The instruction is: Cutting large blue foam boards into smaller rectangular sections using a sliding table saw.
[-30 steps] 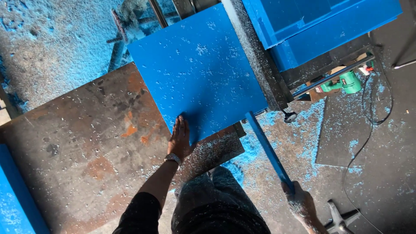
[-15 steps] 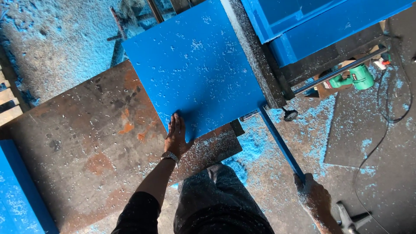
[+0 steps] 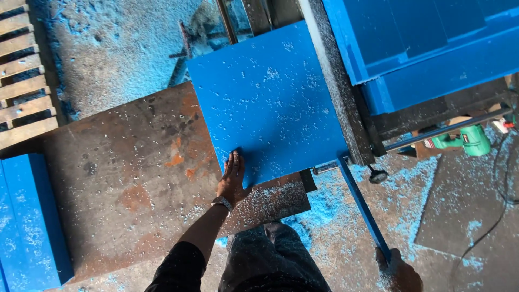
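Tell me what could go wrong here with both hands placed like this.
The left hand lies flat on the near edge of the blue panel, which is strewn with loose shavings, so it may slip. The right hand grips the blue bar low down, so balance could suffer.

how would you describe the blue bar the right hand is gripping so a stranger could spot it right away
Start at the big rusty steel table and the flat blue sheet the left hand presses on. From the sheet's near right corner a thin blue bar slants down toward the right hand. It is the only long, narrow blue piece; the other blue things are broad slabs.
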